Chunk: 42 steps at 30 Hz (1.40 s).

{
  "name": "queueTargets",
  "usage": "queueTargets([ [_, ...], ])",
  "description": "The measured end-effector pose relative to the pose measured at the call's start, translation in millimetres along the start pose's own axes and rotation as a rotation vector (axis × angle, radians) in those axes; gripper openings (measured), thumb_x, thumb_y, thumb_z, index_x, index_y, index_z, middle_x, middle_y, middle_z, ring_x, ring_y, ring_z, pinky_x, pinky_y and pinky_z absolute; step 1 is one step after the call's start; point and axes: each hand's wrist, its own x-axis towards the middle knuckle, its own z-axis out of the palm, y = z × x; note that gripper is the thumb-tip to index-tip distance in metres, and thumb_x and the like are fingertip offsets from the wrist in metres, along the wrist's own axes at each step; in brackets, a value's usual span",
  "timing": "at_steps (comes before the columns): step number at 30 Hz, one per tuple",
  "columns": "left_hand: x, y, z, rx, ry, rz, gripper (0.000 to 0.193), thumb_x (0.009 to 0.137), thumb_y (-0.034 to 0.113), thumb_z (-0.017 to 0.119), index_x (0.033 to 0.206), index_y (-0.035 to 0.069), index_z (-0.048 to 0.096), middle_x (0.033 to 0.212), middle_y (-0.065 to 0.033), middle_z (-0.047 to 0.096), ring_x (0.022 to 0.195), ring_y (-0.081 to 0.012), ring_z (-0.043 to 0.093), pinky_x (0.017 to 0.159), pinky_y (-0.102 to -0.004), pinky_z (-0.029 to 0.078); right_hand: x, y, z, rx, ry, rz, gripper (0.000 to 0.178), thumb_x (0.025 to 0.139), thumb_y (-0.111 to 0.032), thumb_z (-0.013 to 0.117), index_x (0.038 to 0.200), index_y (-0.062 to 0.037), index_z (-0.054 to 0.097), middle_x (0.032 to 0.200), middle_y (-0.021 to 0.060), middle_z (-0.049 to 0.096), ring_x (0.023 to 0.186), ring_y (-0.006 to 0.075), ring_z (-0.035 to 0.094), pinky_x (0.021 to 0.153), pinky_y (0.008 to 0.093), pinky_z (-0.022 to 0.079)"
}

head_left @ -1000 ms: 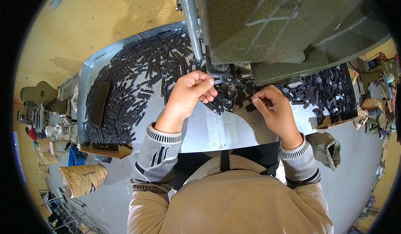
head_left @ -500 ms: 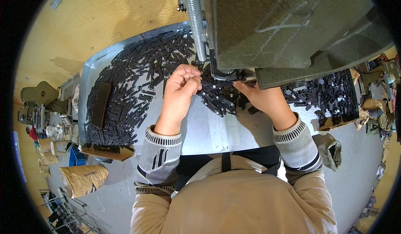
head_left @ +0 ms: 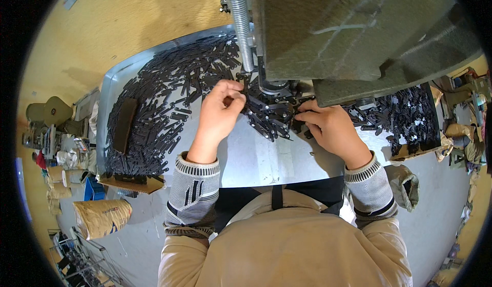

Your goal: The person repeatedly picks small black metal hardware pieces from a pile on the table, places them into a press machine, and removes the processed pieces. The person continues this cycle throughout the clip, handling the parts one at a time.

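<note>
My left hand [head_left: 219, 111] is curled beside the machine's lower end, thumb and index fingertip close together in a pinch. Whatever it may hold is too small to make out. To the right, my right hand [head_left: 330, 129] reaches with fingers extended and somewhat apart to the dark parts below the machine head. No part shows clearly in its grasp. Between the hands lies a heap of joined black flat strips [head_left: 269, 120] with shiny rivet heads. Above it, the round metal tool end [head_left: 274, 86] of the machine is partly hidden.
A dark green machine body [head_left: 328, 36] with a coil spring [head_left: 239, 25] overhangs the metal tray table [head_left: 256, 166]. Loose black strips [head_left: 148, 102] spread across the left, with a brown block [head_left: 124, 127] on them. More small black parts [head_left: 405, 113] are piled right. A paper sack [head_left: 102, 218] stands lower left.
The black strip that spanned between my hands is no longer held there. My right hand has shifted slightly right, its fingers now extended; my left hand stays nearly in place, still pinched.
</note>
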Motion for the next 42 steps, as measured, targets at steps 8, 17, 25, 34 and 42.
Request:
queueTargets([
  [8, -6.1, 5.9, -37.4, 0.372, 0.030, 0.066, 0.013, 0.083, 0.001, 0.068, 0.096, 0.002, 0.068, 0.089, -0.0063, 0.062, 0.076, -0.0156, 0.060, 0.068, -0.0271, 0.050, -5.5, -10.7, -17.6, -0.197, -0.045, -0.054, 0.014, 0.073, -0.007, 0.068, 0.087, -0.0090, 0.069, 0.099, 0.0059, 0.064, 0.099, 0.0266, 0.059, 0.081, 0.0390, 0.051],
  [17, -17.2, 6.2, -28.1, 0.615, -0.173, 0.264, 0.016, 0.075, 0.006, 0.077, 0.088, 0.003, 0.069, 0.092, -0.0106, 0.062, 0.089, -0.0293, 0.061, 0.078, -0.0357, 0.050, -7.5, -12.1, -14.3, -0.221, -0.093, -0.074, 0.014, 0.075, -0.007, 0.064, 0.089, -0.0083, 0.066, 0.093, 0.0064, 0.061, 0.091, 0.0257, 0.058, 0.080, 0.0368, 0.049],
  [25, -8.5, 19.0, -40.9, 0.563, -0.271, 0.101, 0.010, 0.079, 0.008, 0.074, 0.085, 0.002, 0.069, 0.081, -0.0120, 0.064, 0.069, -0.0221, 0.063, 0.063, -0.0320, 0.050, -7.6, -12.8, -13.6, -0.206, -0.142, -0.021, 0.013, 0.073, -0.006, 0.067, 0.085, -0.0052, 0.063, 0.089, 0.0077, 0.061, 0.092, 0.0290, 0.058, 0.084, 0.0398, 0.048],
  [34, 18.0, 6.4, -31.2, 0.759, -0.158, -0.026, 0.015, 0.073, 0.013, 0.074, 0.080, 0.001, 0.069, 0.074, -0.0162, 0.068, 0.072, -0.0333, 0.066, 0.067, -0.0406, 0.052, -16.7, -17.7, -14.9, 0.294, 0.096, 0.395, 0.012, 0.092, -0.003, 0.061, 0.101, 0.0016, 0.056, 0.086, 0.0114, 0.065, 0.071, 0.0201, 0.061, 0.065, 0.0290, 0.049],
  [42, 16.3, 14.6, -41.1, -0.129, -0.188, -0.333, 0.015, 0.086, 0.003, 0.067, 0.101, 0.000, 0.065, 0.081, -0.0039, 0.065, 0.068, -0.0116, 0.059, 0.062, -0.0235, 0.048, -17.3, -16.3, -1.1, 0.976, 0.241, 0.659, 0.014, 0.093, -0.002, 0.063, 0.105, 0.0035, 0.059, 0.089, 0.0069, 0.065, 0.073, 0.0119, 0.060, 0.063, 0.0223, 0.048],
])
